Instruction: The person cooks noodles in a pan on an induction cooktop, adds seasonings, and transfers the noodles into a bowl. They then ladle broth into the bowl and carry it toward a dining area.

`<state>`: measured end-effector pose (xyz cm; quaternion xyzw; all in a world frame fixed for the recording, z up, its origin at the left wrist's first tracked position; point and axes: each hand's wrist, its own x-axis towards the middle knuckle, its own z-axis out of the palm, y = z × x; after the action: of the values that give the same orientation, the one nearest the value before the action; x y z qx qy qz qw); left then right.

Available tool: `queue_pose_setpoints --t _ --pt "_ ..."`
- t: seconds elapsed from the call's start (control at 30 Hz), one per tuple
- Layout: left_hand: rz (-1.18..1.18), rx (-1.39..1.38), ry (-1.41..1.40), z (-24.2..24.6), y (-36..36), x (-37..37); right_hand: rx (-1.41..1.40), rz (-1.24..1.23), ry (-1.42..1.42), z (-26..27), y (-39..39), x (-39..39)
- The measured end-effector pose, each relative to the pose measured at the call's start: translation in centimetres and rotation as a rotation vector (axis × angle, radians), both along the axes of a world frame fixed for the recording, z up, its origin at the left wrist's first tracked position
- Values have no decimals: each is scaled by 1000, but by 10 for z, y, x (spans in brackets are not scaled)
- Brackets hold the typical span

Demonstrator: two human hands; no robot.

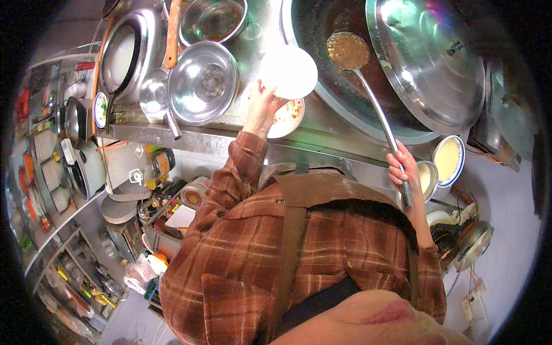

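My left hand [264,108] grips the edge of a round white dish [289,71], which is so overexposed that its inside cannot be made out. Under it, partly covered, a white bowl [286,123] with reddish-brown bits sits on the steel counter. In my right hand [404,168] is the long metal handle of a ladle [381,105]. Its round head hangs over a large dark wok [310,30] and holds brown liquid [348,49] with small bits.
A big domed metal lid [431,64] covers the wok's right side. Left of the dish stand a steel basin [203,82], a steel ladle [154,92] and a frying pan [123,56]. Near my right forearm are a blue-rimmed bowl [448,159] of pale yellow contents and another bowl [424,179].
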<state>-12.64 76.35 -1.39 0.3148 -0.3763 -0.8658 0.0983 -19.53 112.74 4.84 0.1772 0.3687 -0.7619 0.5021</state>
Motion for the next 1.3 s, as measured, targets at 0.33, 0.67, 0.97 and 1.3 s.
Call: queue_pose_setpoints --t 0.33,0.67,0.97,1.3 --pt "-166 138 93 -50 33 -69 115 67 221 88 12 26" --pt "-241 171 161 -30 57 -87 352 109 435 96 26 59" --pt "-228 219 238 -15 59 -76 748 237 730 97 41 78" --pt "-202 241 226 -19 43 -69 847 352 829 85 32 78"
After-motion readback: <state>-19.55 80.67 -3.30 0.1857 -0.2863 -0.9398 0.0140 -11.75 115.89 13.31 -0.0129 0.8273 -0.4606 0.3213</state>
